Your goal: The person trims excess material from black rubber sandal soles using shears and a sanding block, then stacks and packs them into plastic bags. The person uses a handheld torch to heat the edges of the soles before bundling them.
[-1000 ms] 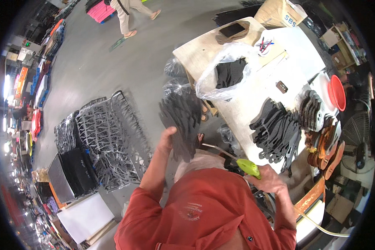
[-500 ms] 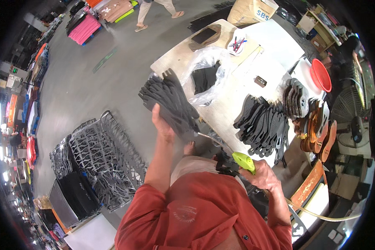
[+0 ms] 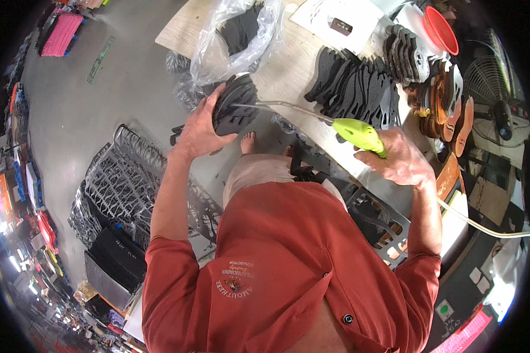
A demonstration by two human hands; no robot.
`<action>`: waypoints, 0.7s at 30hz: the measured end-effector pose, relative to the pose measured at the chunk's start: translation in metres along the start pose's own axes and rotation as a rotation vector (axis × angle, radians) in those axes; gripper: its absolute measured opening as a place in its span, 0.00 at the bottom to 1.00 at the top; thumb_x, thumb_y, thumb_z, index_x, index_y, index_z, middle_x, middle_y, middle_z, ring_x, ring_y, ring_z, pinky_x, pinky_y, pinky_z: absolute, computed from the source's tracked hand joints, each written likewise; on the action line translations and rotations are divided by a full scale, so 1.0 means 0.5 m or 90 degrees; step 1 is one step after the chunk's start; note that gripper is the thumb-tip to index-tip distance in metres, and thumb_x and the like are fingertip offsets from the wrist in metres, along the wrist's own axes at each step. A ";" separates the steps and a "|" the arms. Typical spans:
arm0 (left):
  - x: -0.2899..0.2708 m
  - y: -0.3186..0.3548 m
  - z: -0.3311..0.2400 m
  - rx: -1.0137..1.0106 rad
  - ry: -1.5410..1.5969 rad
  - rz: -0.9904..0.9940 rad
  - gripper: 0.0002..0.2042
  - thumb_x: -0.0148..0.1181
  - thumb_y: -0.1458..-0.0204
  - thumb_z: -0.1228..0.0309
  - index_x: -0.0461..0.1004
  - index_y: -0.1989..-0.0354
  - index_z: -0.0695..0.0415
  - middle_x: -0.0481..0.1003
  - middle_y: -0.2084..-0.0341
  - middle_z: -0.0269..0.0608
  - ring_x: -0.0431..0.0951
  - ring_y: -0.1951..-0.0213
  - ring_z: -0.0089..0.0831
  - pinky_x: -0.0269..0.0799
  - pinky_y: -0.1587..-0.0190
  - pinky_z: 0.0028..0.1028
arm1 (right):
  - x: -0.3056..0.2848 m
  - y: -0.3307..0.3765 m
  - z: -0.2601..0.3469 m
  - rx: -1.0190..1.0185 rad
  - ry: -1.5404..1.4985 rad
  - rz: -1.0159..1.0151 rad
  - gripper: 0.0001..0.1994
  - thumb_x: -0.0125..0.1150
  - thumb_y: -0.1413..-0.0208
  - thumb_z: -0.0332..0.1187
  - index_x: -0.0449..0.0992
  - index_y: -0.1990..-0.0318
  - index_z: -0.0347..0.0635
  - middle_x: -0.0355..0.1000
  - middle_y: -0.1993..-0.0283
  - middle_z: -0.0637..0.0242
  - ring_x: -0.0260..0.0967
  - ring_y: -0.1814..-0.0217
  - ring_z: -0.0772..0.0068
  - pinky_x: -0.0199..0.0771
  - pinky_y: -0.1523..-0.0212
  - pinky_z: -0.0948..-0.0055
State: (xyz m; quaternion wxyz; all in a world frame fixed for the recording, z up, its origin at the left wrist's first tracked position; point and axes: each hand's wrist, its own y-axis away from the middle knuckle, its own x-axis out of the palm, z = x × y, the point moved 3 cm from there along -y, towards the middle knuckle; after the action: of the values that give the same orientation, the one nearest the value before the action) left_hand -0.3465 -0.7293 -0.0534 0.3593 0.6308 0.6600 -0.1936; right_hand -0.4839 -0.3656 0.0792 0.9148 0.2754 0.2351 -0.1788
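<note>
Seemingly to leave its face clear for the nozzle (image 3: 294, 107), the left hand (image 3: 201, 128) grips a stack of dark cut pieces (image 3: 239, 107) by one side near the counter (image 3: 291, 70), the right hand (image 3: 405, 159) clasping the green blow gun (image 3: 359, 135), though whether its tip touches cannot be told.

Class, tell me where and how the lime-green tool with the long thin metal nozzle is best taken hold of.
Best gripped, I'd judge, around its thick rounded lime-green handle, coming from the picture's right: that end points rightward, where the right hand wraps it, while the slim metal nozzle extends left.
</note>
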 end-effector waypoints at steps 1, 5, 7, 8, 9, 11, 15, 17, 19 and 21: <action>0.011 0.000 -0.009 0.011 0.017 0.000 0.56 0.77 0.62 0.62 0.48 0.22 0.42 0.65 0.34 0.54 0.65 0.32 0.54 0.63 0.29 0.43 | 0.010 -0.006 -0.004 0.026 0.016 0.012 0.13 0.65 0.42 0.30 0.80 0.51 0.37 0.77 0.71 0.54 0.73 0.72 0.63 0.73 0.65 0.65; 0.037 -0.001 -0.023 0.016 -0.003 -0.004 0.57 0.77 0.63 0.68 0.46 0.22 0.47 0.65 0.32 0.55 0.66 0.33 0.54 0.65 0.30 0.42 | 0.032 -0.022 -0.010 -0.021 0.034 -0.024 0.12 0.66 0.41 0.31 0.81 0.52 0.37 0.76 0.72 0.56 0.70 0.75 0.66 0.72 0.68 0.66; 0.042 -0.003 -0.022 0.013 -0.010 -0.005 0.58 0.77 0.63 0.69 0.46 0.21 0.47 0.65 0.33 0.55 0.66 0.32 0.54 0.64 0.30 0.42 | 0.031 -0.020 -0.020 0.027 0.022 -0.033 0.11 0.67 0.41 0.31 0.81 0.54 0.37 0.76 0.73 0.57 0.70 0.75 0.70 0.72 0.68 0.67; 0.042 -0.007 -0.019 0.014 -0.010 -0.006 0.58 0.78 0.63 0.69 0.45 0.21 0.48 0.66 0.33 0.55 0.67 0.33 0.53 0.64 0.30 0.42 | 0.029 -0.017 -0.022 0.027 0.014 -0.033 0.11 0.66 0.41 0.31 0.81 0.54 0.37 0.76 0.72 0.54 0.71 0.74 0.65 0.73 0.67 0.65; 0.041 -0.009 -0.017 0.022 -0.013 -0.015 0.59 0.78 0.63 0.69 0.45 0.21 0.48 0.66 0.34 0.56 0.67 0.33 0.53 0.64 0.30 0.42 | 0.027 -0.013 -0.026 0.058 0.013 -0.020 0.12 0.66 0.42 0.31 0.80 0.53 0.37 0.76 0.71 0.52 0.71 0.73 0.60 0.73 0.65 0.63; 0.037 -0.018 -0.013 0.055 0.081 -0.045 0.59 0.78 0.62 0.70 0.44 0.21 0.50 0.67 0.34 0.55 0.68 0.33 0.48 0.64 0.30 0.39 | 0.029 -0.009 -0.031 0.081 0.032 -0.005 0.13 0.65 0.42 0.32 0.80 0.51 0.37 0.75 0.70 0.49 0.72 0.72 0.55 0.73 0.63 0.61; 0.044 -0.025 0.012 -0.061 0.439 -0.037 0.47 0.77 0.60 0.71 0.58 0.28 0.60 0.73 0.41 0.47 0.74 0.41 0.38 0.70 0.37 0.37 | 0.051 -0.005 -0.032 0.047 -0.030 -0.005 0.15 0.66 0.41 0.32 0.79 0.48 0.40 0.76 0.69 0.51 0.73 0.71 0.55 0.74 0.63 0.61; 0.053 -0.023 0.026 -0.157 0.651 -0.099 0.37 0.74 0.56 0.72 0.66 0.34 0.62 0.73 0.43 0.41 0.75 0.43 0.36 0.71 0.38 0.37 | 0.065 -0.001 -0.033 0.039 -0.051 -0.025 0.12 0.66 0.41 0.30 0.80 0.51 0.37 0.76 0.73 0.60 0.72 0.74 0.68 0.73 0.67 0.67; 0.055 -0.030 0.028 -0.067 0.908 -0.217 0.36 0.68 0.51 0.59 0.65 0.33 0.61 0.74 0.42 0.45 0.75 0.43 0.41 0.71 0.37 0.41 | 0.080 0.005 -0.034 0.024 -0.091 -0.035 0.09 0.66 0.40 0.28 0.81 0.55 0.36 0.75 0.75 0.65 0.70 0.75 0.76 0.72 0.69 0.71; 0.049 -0.043 0.038 -0.022 1.033 -0.299 0.36 0.65 0.48 0.52 0.66 0.33 0.60 0.74 0.42 0.47 0.75 0.42 0.44 0.72 0.37 0.43 | 0.099 0.011 -0.042 0.082 -0.105 0.023 0.14 0.65 0.40 0.31 0.80 0.47 0.41 0.81 0.64 0.54 0.76 0.68 0.64 0.75 0.60 0.65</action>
State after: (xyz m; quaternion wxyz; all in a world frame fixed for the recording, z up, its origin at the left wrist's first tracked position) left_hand -0.3616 -0.7287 -0.0879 -0.2657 0.4152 0.8303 0.2601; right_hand -0.4473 -0.3587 0.0400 0.9144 0.3222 0.1424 -0.1994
